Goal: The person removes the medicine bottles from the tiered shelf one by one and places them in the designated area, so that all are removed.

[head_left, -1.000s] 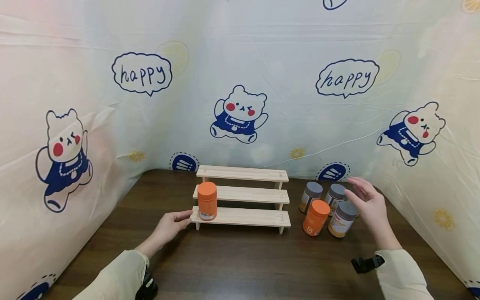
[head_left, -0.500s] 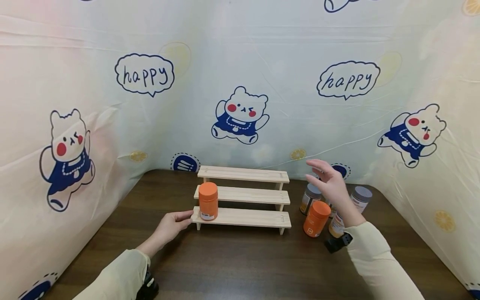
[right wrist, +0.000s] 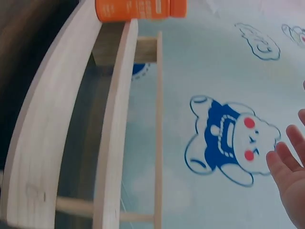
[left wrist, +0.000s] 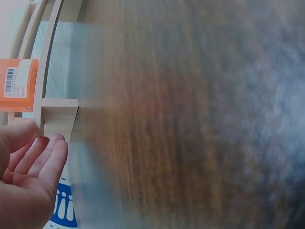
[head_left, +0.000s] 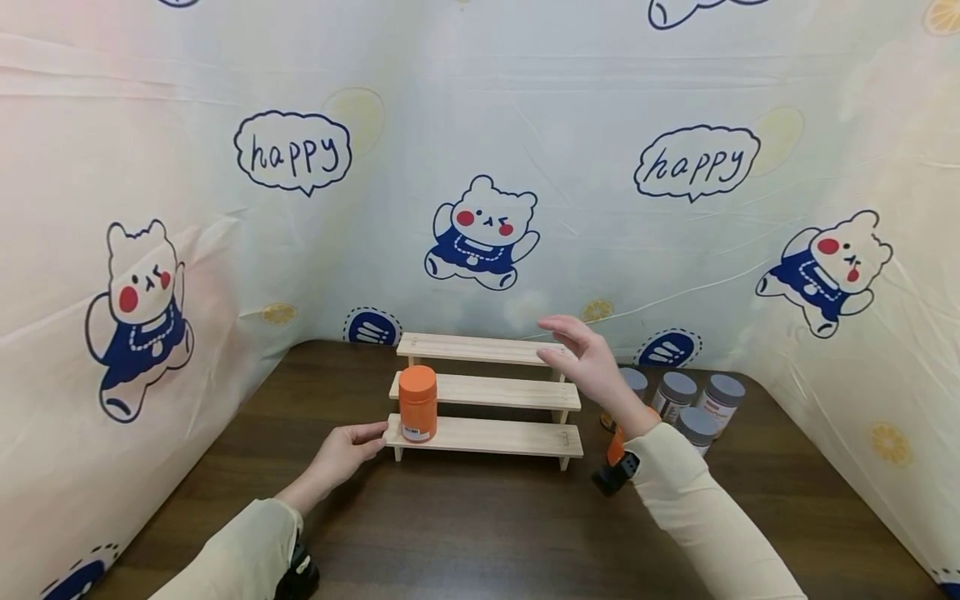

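Observation:
A three-step wooden rack (head_left: 517,393) stands at the back of the dark table. An orange bottle (head_left: 417,403) stands upright on the left end of its lowest step, also seen as the orange bottle (right wrist: 139,8) and orange bottle (left wrist: 17,85). My left hand (head_left: 347,446) rests against the rack's left end with fingers straight, holding nothing; its fingertips (left wrist: 45,143) touch the rack's leg (left wrist: 58,110). My right hand (head_left: 587,360) hovers open above the rack's right end, empty; only its fingertips (right wrist: 288,160) show in the right wrist view.
Several grey-lidded jars (head_left: 697,398) stand to the right of the rack, and an orange bottle (head_left: 616,444) is mostly hidden behind my right wrist. A cartoon-bear printed sheet (head_left: 480,167) walls the table on three sides. The dark table (head_left: 480,525) stretches toward me.
My right hand has moved left, from over the jars to above the rack's right end, still empty. The left hand and the orange bottle on the rack have not moved.

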A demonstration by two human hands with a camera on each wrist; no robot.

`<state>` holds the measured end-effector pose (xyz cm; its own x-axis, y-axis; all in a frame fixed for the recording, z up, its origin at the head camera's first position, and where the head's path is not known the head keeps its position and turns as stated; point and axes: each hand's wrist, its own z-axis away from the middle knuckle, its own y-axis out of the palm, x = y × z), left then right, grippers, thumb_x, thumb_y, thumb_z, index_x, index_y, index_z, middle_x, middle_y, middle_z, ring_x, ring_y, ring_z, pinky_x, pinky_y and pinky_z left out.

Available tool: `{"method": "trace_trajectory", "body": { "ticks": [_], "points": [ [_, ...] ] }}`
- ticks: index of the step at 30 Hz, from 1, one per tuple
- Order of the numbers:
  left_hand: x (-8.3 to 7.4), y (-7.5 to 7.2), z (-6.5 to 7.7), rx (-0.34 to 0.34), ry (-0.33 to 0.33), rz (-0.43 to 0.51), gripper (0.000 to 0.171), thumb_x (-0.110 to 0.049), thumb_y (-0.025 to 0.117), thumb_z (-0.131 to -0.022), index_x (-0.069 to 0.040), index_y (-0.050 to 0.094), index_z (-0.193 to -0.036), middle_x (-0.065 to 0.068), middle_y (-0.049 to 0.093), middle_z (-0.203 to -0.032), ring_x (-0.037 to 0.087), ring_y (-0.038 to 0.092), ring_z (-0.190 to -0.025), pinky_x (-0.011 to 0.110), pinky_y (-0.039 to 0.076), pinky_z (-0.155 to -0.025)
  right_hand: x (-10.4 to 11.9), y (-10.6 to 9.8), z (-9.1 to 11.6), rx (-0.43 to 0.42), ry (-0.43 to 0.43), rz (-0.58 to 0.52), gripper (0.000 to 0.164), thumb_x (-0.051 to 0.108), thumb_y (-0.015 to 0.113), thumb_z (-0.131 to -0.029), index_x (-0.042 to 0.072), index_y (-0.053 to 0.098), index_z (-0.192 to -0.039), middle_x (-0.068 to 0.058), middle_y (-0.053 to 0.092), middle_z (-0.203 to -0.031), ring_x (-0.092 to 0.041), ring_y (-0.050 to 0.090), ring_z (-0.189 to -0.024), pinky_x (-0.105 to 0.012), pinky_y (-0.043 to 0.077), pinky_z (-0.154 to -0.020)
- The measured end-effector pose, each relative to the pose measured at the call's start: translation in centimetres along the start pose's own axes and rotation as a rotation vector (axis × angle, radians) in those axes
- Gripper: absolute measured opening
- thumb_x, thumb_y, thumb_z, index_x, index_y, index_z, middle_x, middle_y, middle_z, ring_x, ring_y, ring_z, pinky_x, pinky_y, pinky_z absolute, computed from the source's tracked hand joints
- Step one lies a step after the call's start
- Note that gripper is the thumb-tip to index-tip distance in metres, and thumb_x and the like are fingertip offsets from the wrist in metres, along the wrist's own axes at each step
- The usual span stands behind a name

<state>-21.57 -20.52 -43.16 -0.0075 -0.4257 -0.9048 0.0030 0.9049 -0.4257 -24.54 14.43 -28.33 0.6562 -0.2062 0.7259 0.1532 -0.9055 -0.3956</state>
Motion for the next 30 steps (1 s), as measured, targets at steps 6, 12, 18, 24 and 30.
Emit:
{"method": "trace_trajectory", "body": {
  "ticks": [6, 12, 18, 24, 30],
  "points": [
    [-0.1, 0.0, 0.2, 0.003, 0.005, 0.012, 0.034, -0.005, 0.058, -0.090, 0.007, 0.056, -0.122, 0.025, 0.052, -0.124, 0.030, 0.058, -0.103, 0.035, 0.052, -0.079, 0.1, 2.4, -0.7, 0.016, 0.028, -0.044, 0.038, -0.001, 0.063, -0.085, -0.009, 0.053, -0.121, -0.020, 0.048, -0.126, -0.028, 0.043, -0.119, -0.037, 0.034, -0.101],
    [-0.1, 0.0, 0.1, -0.002, -0.009, 0.019, 0.034, -0.004, 0.059, -0.089, 0.006, 0.056, -0.122, 0.024, 0.052, -0.124, 0.030, 0.057, -0.104, 0.035, 0.052, -0.079, 0.8, 5.0, -1.4, 0.063, 0.023, -0.100, 0.039, -0.002, 0.062, -0.085, -0.010, 0.053, -0.122, -0.024, 0.047, -0.125, -0.032, 0.042, -0.119, -0.044, 0.033, -0.102],
    [-0.2, 0.1, 0.1, -0.004, -0.012, 0.015, 0.034, -0.004, 0.059, -0.089, 0.006, 0.057, -0.122, 0.024, 0.053, -0.123, 0.029, 0.058, -0.103, 0.035, 0.052, -0.078, 0.7, 7.5, -2.0, 0.097, -0.004, -0.137, 0.038, -0.001, 0.063, -0.085, -0.010, 0.053, -0.121, -0.024, 0.049, -0.123, -0.031, 0.043, -0.118, -0.045, 0.034, -0.101],
    [-0.3, 0.0, 0.3, 0.004, 0.001, 0.010, 0.034, -0.005, 0.059, -0.090, 0.006, 0.056, -0.122, 0.025, 0.052, -0.124, 0.029, 0.058, -0.102, 0.035, 0.052, -0.079, 0.4, 9.6, -2.4, 0.133, -0.006, -0.155, 0.040, 0.001, 0.064, -0.085, -0.008, 0.053, -0.123, -0.021, 0.050, -0.124, -0.030, 0.045, -0.118, -0.044, 0.035, -0.100],
    [-0.1, 0.0, 0.3, 0.001, 0.008, 0.014, 0.034, -0.005, 0.058, -0.090, 0.006, 0.056, -0.122, 0.024, 0.053, -0.123, 0.029, 0.058, -0.103, 0.035, 0.052, -0.079, 0.2, 11.4, -2.3, 0.157, 0.047, -0.161, 0.041, 0.001, 0.063, -0.085, -0.007, 0.052, -0.124, -0.019, 0.050, -0.127, -0.028, 0.045, -0.119, -0.044, 0.034, -0.101]
  ]
}}
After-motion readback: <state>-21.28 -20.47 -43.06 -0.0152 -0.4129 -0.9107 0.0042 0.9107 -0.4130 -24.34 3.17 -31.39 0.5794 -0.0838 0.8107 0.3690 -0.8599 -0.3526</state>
